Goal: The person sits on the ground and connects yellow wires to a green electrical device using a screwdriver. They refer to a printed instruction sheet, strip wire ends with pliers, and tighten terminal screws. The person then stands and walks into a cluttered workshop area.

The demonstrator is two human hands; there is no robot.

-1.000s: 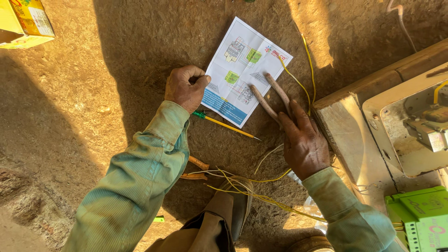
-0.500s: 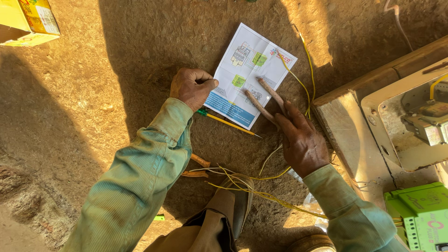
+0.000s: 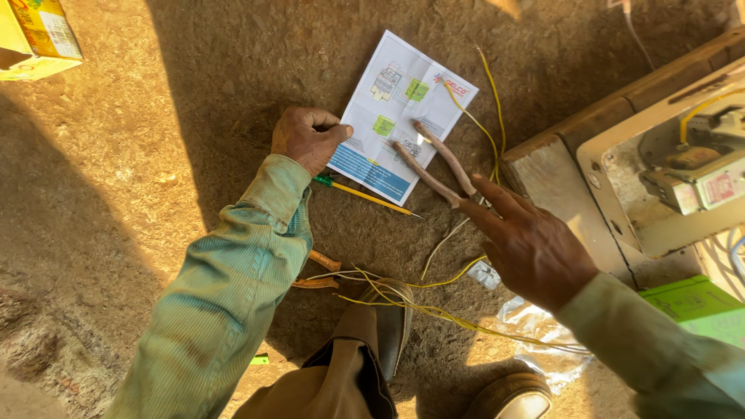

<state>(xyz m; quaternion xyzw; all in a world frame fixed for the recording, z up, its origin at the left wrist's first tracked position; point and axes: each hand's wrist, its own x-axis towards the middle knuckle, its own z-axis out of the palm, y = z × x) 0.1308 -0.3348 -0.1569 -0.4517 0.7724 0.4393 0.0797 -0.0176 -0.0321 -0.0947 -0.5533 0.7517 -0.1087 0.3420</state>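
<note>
Your left hand point(image 3: 307, 138) is pinching the printed leaflet point(image 3: 403, 115) at its left edge; your right hand point(image 3: 528, 247), fingers spread and empty, is hovering beside the leaflet's lower right corner.

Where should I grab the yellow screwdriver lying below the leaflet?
Probably the green handle end, beside the left hand. The screwdriver lies flat on the dirt, its thin tip pointing right, so come from above, fingers pinching across the thicker handle; the leaflet stays undisturbed.

Harsh sunlight and deep shadow over a dirt floor point(image 3: 116, 178).
A broad dark shadow covers the middle; sunlit patches glow at left and lower right. The picture is sharp, with slight stretching toward the edges.
</note>
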